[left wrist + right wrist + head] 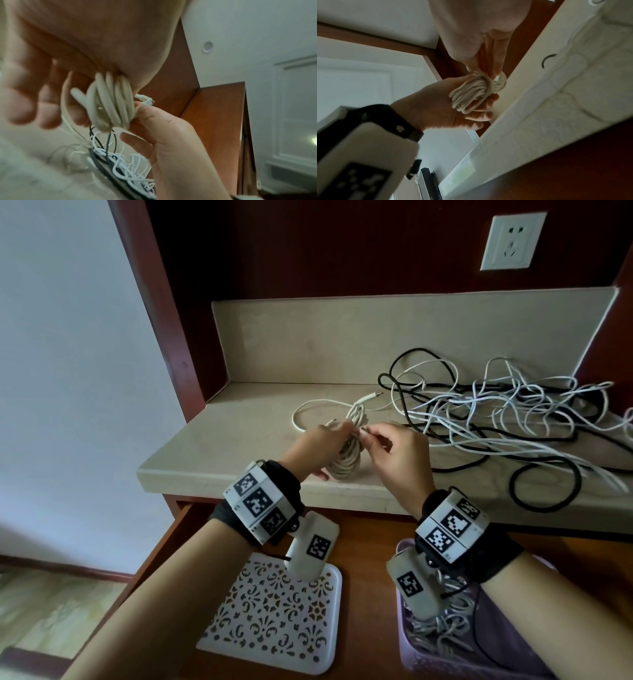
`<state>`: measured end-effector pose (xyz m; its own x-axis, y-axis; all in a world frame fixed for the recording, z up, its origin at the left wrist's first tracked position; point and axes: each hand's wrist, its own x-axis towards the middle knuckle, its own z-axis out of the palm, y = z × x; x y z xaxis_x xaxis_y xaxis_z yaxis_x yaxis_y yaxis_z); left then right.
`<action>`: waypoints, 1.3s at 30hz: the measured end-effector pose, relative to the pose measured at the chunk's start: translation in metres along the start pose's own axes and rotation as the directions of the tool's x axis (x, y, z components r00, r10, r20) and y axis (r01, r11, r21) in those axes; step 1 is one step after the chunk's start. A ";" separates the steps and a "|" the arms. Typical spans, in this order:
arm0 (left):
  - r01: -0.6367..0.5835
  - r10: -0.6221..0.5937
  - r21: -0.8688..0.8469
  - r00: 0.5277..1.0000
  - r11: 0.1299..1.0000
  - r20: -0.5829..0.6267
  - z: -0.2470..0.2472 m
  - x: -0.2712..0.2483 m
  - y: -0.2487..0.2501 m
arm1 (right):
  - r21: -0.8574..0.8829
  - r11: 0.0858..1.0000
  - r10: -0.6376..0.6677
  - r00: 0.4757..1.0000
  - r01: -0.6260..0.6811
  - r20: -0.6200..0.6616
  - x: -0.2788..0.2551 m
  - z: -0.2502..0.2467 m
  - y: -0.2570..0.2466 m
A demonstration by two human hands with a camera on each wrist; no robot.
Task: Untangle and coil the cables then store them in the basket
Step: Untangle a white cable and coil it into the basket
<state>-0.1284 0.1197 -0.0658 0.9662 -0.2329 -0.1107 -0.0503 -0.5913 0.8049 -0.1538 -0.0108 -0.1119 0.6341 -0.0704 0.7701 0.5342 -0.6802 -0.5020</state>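
Head view: your left hand [320, 445] grips the coiled cream-white cable bundle [346, 460] over the front edge of the pale stone counter [239, 436], fingers curled round its loops. Your right hand [399, 455] pinches that cable's white plug end [145, 100] just beside the coil. The tangle of black and white cables [513, 412] lies toward the counter's right edge. The lilac plastic basket [431, 662] sits below, already holding coiled cables.

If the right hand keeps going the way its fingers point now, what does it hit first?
The right hand points left at the coiled beige cable held by the left hand; it would meet that coil first, then probably the left fingers behind it.
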 end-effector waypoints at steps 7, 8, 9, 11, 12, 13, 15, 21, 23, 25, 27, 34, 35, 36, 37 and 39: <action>-0.075 0.134 0.419 0.984 0.905 -0.115 -0.003 0.006 -0.022 | 0.071 0.989 0.126 0.991 -0.129 0.040 -0.016 0.008 0.013; -0.090 0.178 0.434 0.970 0.896 -0.166 -0.004 0.004 -0.023 | 0.097 0.983 0.156 0.987 -0.159 0.040 -0.017 0.008 0.014; -0.127 0.241 0.432 0.945 0.893 -0.221 -0.004 0.002 -0.024 | 0.129 0.973 0.188 0.981 -0.191 0.038 -0.017 0.009 0.014; -0.288 0.395 0.358 0.877 0.888 -0.275 -0.003 0.003 -0.028 | 0.188 0.954 0.232 0.972 -0.234 0.036 -0.018 0.010 0.014; -0.366 0.448 0.306 0.854 0.879 -0.264 -0.001 0.002 -0.029 | 0.204 0.950 0.236 0.971 -0.238 0.033 -0.019 0.010 0.013; -0.410 0.473 0.270 0.848 0.871 -0.240 0.002 0.001 -0.030 | 0.208 0.951 0.228 0.973 -0.229 0.028 -0.021 0.011 0.013; -0.415 0.455 0.214 0.868 0.884 -0.199 0.002 -0.001 -0.032 | 0.204 0.958 0.201 0.979 -0.201 0.021 -0.023 0.012 0.012; -0.331 0.352 0.148 0.923 0.932 -0.156 -0.006 -0.001 -0.037 | 0.188 0.971 0.136 0.988 -0.148 0.074 -0.022 0.012 0.011; -0.350 0.373 0.154 0.914 0.924 -0.158 -0.002 -0.003 -0.036 | 0.196 0.961 0.182 0.979 -0.197 0.091 -0.022 0.011 0.012; -0.360 0.382 0.151 0.911 0.921 -0.156 -0.001 -0.003 -0.035 | 0.222 0.945 0.219 0.969 -0.239 0.113 -0.019 0.009 0.013; -0.363 0.397 0.192 0.897 0.912 -0.194 -0.002 -0.001 -0.034 | 0.228 0.944 0.204 0.966 -0.237 0.158 -0.013 0.004 0.012; -0.419 0.632 0.573 0.738 0.704 -0.237 0.012 -0.004 -0.040 | 0.167 0.984 0.026 0.980 -0.060 0.198 -0.013 -0.001 0.017; -0.441 0.641 0.551 0.729 0.709 -0.240 0.011 -0.004 -0.041 | 0.171 0.983 0.030 0.983 -0.062 0.180 -0.014 -0.001 0.019; -0.468 0.651 0.518 0.717 0.715 -0.251 0.010 -0.003 -0.042 | 0.180 0.981 0.043 0.986 -0.072 0.162 -0.016 0.000 0.021; -0.497 0.671 0.504 0.696 0.707 -0.255 0.009 -0.002 -0.042 | 0.191 0.978 0.057 0.988 -0.085 0.146 -0.017 0.001 0.022; -0.536 0.734 0.566 0.650 0.626 -0.196 0.010 -0.001 -0.042 | 0.210 0.973 0.069 0.990 -0.094 0.122 -0.018 0.002 0.024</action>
<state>-0.1301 0.1370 -0.1056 0.6403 -0.4340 0.6338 -0.6930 -0.6823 0.2329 -0.1515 -0.0241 -0.1386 0.7329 -0.0281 0.6797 0.5774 -0.5025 -0.6435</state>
